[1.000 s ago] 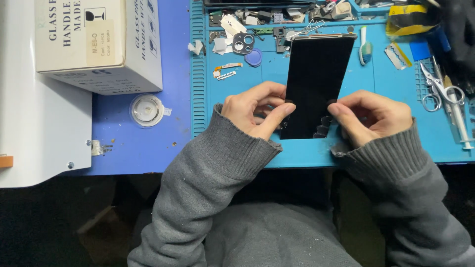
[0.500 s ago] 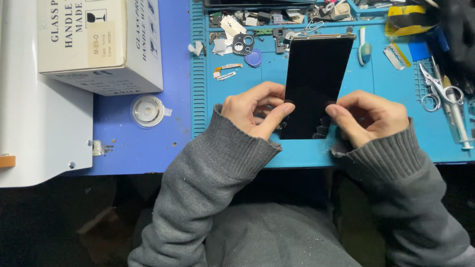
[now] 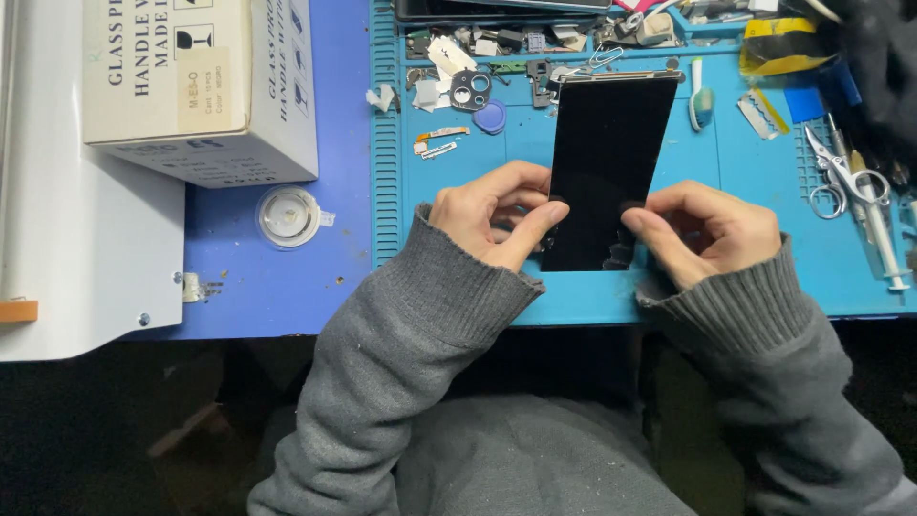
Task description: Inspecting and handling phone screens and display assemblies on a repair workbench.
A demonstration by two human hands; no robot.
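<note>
A black phone screen panel lies lengthwise on the blue work mat, its near end between my hands. My left hand pinches the panel's lower left edge with thumb and fingers. On the other side, my right hand grips the lower right edge, thumb on the glass. Both wrists wear grey knit sleeves. Part of the panel's near end is hidden behind my fingers.
A white cardboard box stands at the back left beside a white machine. A round clear tape roll lies on the blue table. Small phone parts crowd the mat's far edge; scissors and a syringe lie right.
My hands have barely shifted on the panel's near end; the right thumb has edged slightly inward. The panel stays in place.
</note>
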